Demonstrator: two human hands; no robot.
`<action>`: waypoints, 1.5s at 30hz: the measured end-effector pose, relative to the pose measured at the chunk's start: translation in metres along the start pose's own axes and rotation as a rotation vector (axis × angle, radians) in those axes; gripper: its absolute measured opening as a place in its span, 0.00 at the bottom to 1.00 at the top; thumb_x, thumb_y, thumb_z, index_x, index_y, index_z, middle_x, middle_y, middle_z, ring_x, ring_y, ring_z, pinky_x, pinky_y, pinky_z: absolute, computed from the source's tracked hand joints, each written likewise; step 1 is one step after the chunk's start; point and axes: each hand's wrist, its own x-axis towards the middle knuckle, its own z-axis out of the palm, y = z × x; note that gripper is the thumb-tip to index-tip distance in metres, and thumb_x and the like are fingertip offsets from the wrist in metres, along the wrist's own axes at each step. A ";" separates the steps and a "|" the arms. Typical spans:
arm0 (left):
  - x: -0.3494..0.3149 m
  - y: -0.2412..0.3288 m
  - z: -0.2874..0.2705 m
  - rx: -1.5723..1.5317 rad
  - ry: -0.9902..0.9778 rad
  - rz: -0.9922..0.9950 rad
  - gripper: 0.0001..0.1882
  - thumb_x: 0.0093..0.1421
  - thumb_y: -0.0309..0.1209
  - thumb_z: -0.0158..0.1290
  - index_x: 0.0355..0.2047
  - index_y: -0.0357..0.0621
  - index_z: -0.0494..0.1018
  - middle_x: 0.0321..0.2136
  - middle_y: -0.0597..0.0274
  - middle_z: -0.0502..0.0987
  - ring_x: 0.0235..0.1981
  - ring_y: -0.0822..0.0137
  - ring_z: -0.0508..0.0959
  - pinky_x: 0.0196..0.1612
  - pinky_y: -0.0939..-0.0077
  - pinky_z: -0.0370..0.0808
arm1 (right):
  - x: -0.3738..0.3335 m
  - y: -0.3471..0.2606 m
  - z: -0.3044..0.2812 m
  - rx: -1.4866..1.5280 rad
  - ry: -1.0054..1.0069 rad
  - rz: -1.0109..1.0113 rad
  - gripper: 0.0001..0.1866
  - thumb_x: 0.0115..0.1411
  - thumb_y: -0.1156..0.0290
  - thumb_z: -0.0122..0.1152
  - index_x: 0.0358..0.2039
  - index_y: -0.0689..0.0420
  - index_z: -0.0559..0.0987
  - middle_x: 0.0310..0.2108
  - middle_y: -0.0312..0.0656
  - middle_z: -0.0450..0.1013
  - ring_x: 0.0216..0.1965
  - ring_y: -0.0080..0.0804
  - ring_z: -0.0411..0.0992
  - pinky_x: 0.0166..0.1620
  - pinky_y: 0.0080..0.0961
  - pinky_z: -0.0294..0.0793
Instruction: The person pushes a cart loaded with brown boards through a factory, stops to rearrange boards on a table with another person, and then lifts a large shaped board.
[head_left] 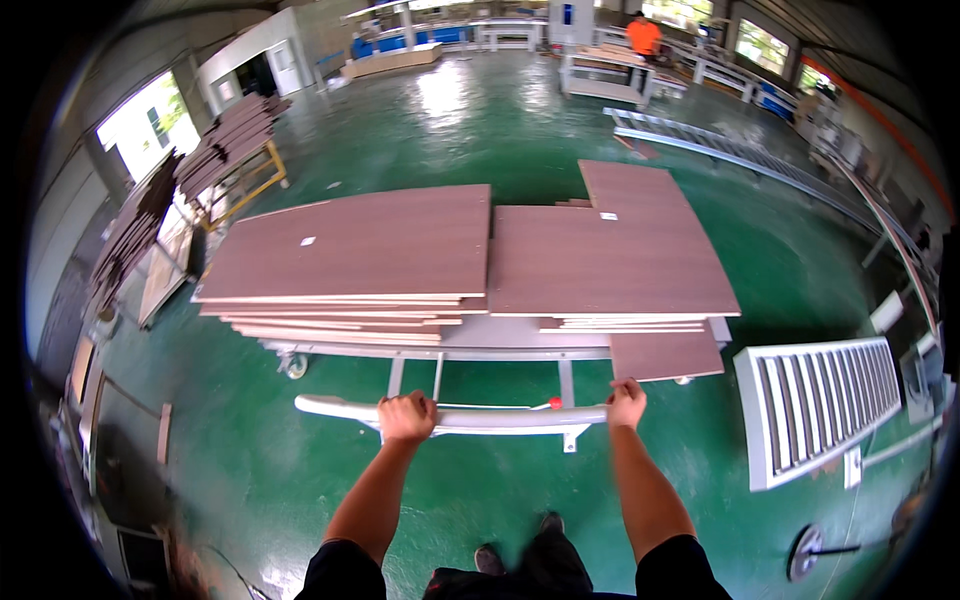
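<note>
Both my arms reach forward to the pale push bar [500, 420] of a flat wheeled cart [480, 338]. Left of the bar's middle, my left hand [407, 416] is closed around it. At the bar's right end my right hand [627, 402] is closed too, its fingertips close to the edge of a low brown board [668, 356] that juts toward me. Two stacks of brown wood panels ride on the cart: a left stack [350, 245] and a right stack [610, 260], each with a small white label on top. A red knob [555, 403] sits by the bar.
To the right stands a grey roller conveyor section [820, 410], with a longer roller track [740, 155] beyond. More brown panels [225, 150] lie on a yellow-framed rack [262, 185] at the left. A person in orange [643, 38] is by a far workbench [605, 78]. The floor [420, 130] is green.
</note>
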 end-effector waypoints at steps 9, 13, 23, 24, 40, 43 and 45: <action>0.069 0.043 0.026 0.009 -0.032 -0.075 0.12 0.46 0.38 0.44 0.12 0.47 0.70 0.10 0.56 0.70 0.15 0.54 0.71 0.30 0.62 0.68 | 0.093 0.006 0.018 0.067 -0.059 -0.040 0.06 0.47 0.78 0.45 0.16 0.60 0.70 0.14 0.36 0.63 0.11 0.22 0.59 0.14 0.19 0.56; 0.084 0.040 0.040 0.028 -0.079 -0.094 0.12 0.45 0.38 0.43 0.11 0.48 0.69 0.10 0.57 0.70 0.15 0.55 0.71 0.28 0.63 0.67 | 0.114 0.015 0.036 -0.026 -0.060 -0.014 0.07 0.48 0.80 0.43 0.17 0.60 0.70 0.14 0.35 0.62 0.12 0.20 0.59 0.15 0.18 0.56; 0.158 0.020 0.055 0.034 0.018 -0.052 0.12 0.45 0.35 0.43 0.11 0.46 0.69 0.09 0.55 0.69 0.14 0.54 0.71 0.27 0.62 0.67 | 0.158 -0.004 0.097 -0.055 -0.123 -0.016 0.05 0.50 0.78 0.46 0.20 0.61 0.72 0.14 0.35 0.63 0.14 0.20 0.61 0.17 0.19 0.58; 0.168 0.025 0.059 0.015 0.009 -0.023 0.12 0.45 0.35 0.43 0.11 0.46 0.69 0.09 0.55 0.69 0.14 0.54 0.71 0.27 0.62 0.67 | 0.165 -0.012 0.102 -0.071 -0.090 -0.015 0.05 0.49 0.77 0.46 0.20 0.61 0.71 0.14 0.36 0.64 0.13 0.21 0.61 0.17 0.20 0.58; 0.328 0.014 0.099 0.050 0.057 0.037 0.11 0.45 0.33 0.43 0.10 0.46 0.68 0.09 0.54 0.69 0.12 0.54 0.70 0.27 0.64 0.68 | 0.281 -0.047 0.210 -0.131 0.042 0.020 0.07 0.45 0.75 0.45 0.19 0.62 0.72 0.10 0.37 0.62 0.12 0.23 0.62 0.17 0.21 0.58; 0.382 -0.002 0.108 0.071 0.106 0.080 0.10 0.45 0.33 0.42 0.10 0.46 0.66 0.08 0.54 0.68 0.11 0.53 0.69 0.25 0.62 0.68 | 0.318 -0.048 0.253 -0.093 0.022 0.030 0.07 0.47 0.73 0.48 0.21 0.62 0.74 0.14 0.39 0.67 0.14 0.23 0.65 0.19 0.22 0.62; 0.415 -0.008 0.109 0.109 0.125 0.068 0.11 0.45 0.33 0.41 0.10 0.46 0.66 0.08 0.52 0.68 0.11 0.52 0.69 0.26 0.61 0.68 | 0.337 -0.051 0.279 -0.122 0.039 0.036 0.08 0.47 0.72 0.48 0.22 0.61 0.74 0.14 0.40 0.68 0.15 0.25 0.65 0.21 0.23 0.63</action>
